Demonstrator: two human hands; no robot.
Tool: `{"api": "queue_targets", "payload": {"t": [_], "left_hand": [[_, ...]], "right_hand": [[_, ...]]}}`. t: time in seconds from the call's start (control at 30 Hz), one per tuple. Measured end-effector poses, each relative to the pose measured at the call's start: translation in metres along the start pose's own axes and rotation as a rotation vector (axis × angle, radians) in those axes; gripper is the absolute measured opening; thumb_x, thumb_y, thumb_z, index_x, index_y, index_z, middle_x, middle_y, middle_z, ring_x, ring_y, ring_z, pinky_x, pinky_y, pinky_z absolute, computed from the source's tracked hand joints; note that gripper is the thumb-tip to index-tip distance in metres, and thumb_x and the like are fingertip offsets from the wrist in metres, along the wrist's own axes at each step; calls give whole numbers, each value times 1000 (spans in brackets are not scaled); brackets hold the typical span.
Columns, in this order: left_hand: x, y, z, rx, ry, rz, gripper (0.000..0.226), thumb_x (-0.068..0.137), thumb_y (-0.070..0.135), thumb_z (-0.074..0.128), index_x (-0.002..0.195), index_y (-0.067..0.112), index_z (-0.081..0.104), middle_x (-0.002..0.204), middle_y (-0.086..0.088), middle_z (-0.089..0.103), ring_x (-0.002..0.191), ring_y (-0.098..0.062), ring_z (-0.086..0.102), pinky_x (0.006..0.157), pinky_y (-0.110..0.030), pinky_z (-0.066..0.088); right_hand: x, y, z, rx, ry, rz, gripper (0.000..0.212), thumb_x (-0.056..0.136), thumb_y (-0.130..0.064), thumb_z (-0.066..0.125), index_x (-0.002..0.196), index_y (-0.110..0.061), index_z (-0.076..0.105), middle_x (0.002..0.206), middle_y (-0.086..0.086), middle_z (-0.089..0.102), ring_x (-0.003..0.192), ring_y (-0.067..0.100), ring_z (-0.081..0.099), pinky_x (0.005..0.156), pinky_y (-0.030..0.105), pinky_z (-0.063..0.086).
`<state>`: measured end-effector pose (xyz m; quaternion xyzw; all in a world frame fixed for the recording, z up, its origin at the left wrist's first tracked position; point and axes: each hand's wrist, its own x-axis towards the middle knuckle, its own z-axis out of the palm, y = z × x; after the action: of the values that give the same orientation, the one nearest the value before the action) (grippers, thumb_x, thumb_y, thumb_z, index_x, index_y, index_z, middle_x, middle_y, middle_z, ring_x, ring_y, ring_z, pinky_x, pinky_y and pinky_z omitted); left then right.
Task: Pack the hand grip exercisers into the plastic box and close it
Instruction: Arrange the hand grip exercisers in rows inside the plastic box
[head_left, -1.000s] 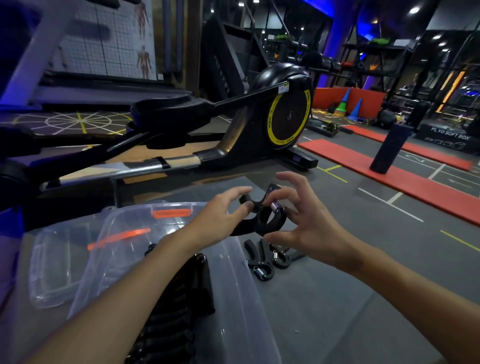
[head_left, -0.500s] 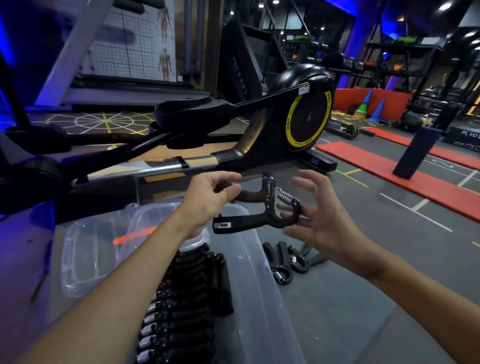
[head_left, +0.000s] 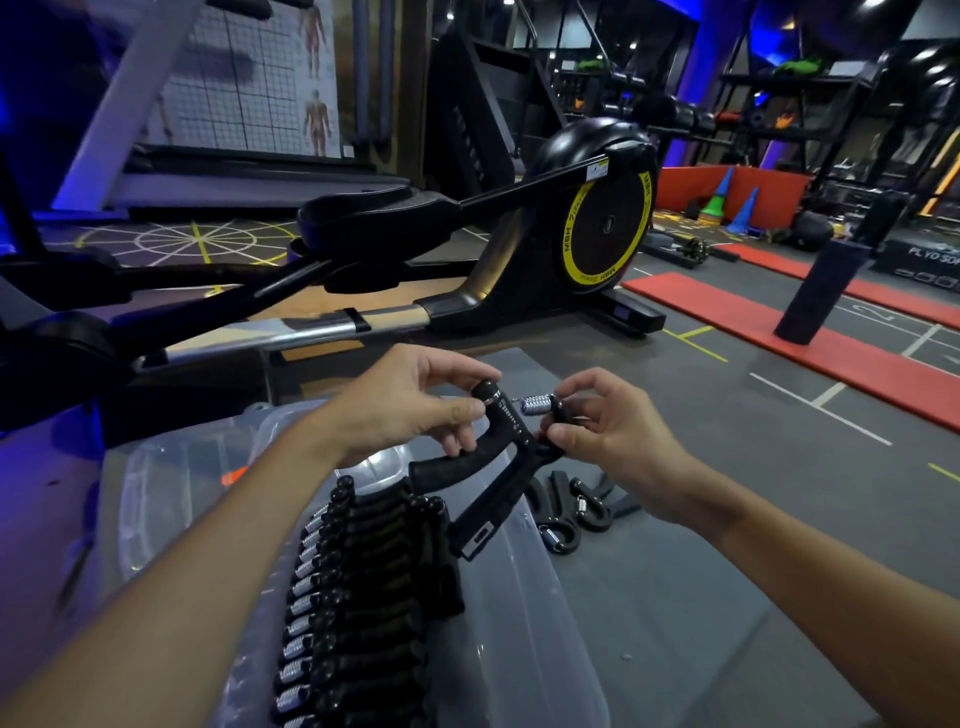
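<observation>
Well along, not done: a row of exercisers (head_left: 363, 597) lines the plastic box (head_left: 519, 623), left hand (head_left: 410, 410) and right hand (head_left: 613, 441) each clamp their grip on another hand grip exerciser (head_left: 498, 462) above it, loose exercisers (head_left: 566, 514) wait beside, lid (head_left: 150, 499) off.

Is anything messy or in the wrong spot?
A little. A few loose exercisers lie in a heap on the mat right of the box, while a neat row sits inside it. The lid lies off to the left. The left hand and right hand hold one more exerciser. Nothing looks broken or spilled.
</observation>
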<state>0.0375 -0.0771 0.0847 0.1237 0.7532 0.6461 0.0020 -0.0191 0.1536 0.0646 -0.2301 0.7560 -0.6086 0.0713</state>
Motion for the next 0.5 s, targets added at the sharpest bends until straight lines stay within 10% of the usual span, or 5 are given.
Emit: {"api": "queue_targets", "payload": {"t": [0.27,0.5], "left_hand": [[-7,-5,-1,163,-34,28,20,81,6,74,100,3,72,76,-10,72,66,-21,67,60,-27,53],[-20,-41,2,341,-6,-90,9,81,13,77,86,7,72,66,-4,71,57,-14,66,56,-27,51]], "right_hand": [[2,13,16,38,-21,83,22,90,0,62,110,-3,54,99,11,71,84,16,70,74,28,58],[-14,61,44,-542,-229,146,54,97,-41,48,145,-22,33,144,-8,44,137,8,38,114,26,27]]}}
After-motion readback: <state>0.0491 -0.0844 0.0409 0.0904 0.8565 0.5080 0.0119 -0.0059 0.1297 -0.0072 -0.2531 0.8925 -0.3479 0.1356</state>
